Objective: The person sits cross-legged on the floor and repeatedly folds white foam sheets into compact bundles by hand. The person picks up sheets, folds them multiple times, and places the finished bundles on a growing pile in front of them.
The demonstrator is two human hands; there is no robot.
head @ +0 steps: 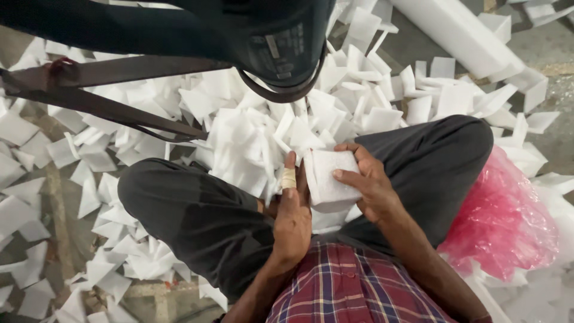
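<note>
A person is sitting cross-legged on the floor, and both hands are closing on a white foam block held between the knees. The right hand is wrapping its fingers over the block's top and far side. The left hand is pressing a bandaged finger against the block's near edge. Beyond the fingers, cut foam pieces are lying heaped; a pink plastic bag is sitting right of the right hand.
</note>
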